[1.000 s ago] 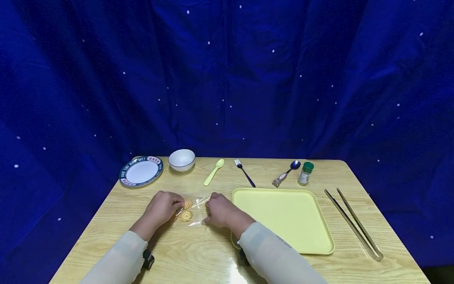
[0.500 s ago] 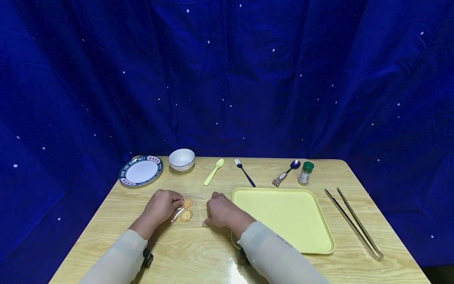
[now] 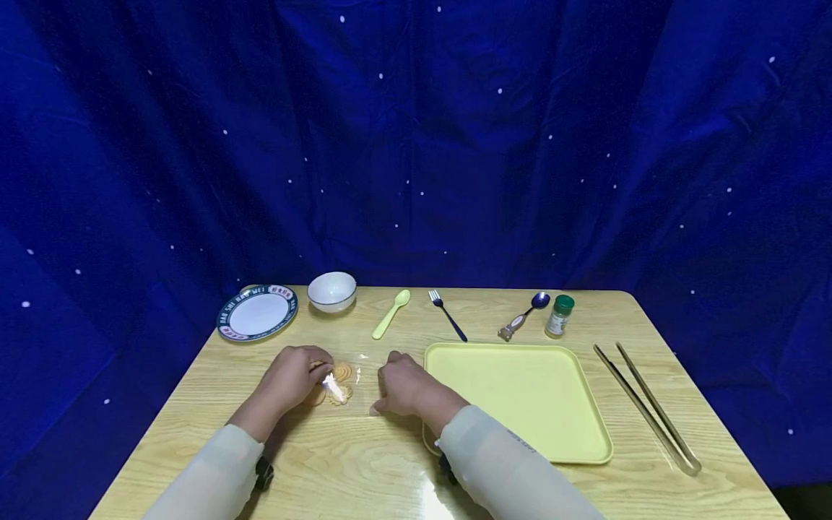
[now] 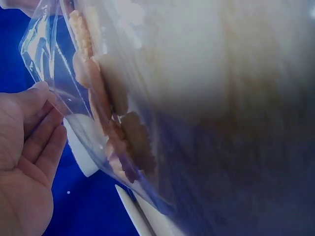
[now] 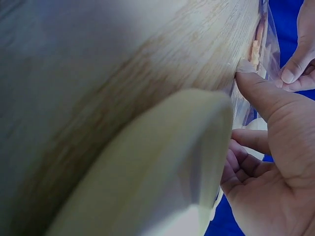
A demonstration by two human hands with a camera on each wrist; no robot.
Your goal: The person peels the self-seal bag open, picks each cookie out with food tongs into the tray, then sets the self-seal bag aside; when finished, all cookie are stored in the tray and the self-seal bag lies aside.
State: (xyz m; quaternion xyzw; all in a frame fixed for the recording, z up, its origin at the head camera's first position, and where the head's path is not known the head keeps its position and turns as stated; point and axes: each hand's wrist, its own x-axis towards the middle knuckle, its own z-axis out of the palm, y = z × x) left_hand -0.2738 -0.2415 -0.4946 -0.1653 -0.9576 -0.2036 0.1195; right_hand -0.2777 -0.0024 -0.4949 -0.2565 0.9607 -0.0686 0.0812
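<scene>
A clear plastic bag (image 3: 360, 390) with several butter cookies (image 3: 341, 372) lies on the table between both hands. My left hand (image 3: 292, 375) pinches the film at the bag's left side. In the left wrist view, its thumb and fingers hold the film away from the cookies, which rest inside the bag. My right hand (image 3: 404, 386) holds the bag's right end near the tray's left edge. In the right wrist view, the right thumb (image 5: 261, 93) sits at the bag's corner, with the index finger apart from it and the other fingers curled.
A pale yellow tray (image 3: 520, 404) lies right of the bag, partly under the right forearm. Behind stand a plate (image 3: 260, 315), bowl (image 3: 332, 292), yellow spoon (image 3: 391, 314), fork (image 3: 448, 315), dark spoon (image 3: 523, 316) and green-capped jar (image 3: 560, 318). Metal tongs (image 3: 650, 412) lie far right.
My left hand has shifted slightly left, drawing the film, and glare now crosses the cookies. A cookie now shows below the left fingers. The right hand has stayed in place.
</scene>
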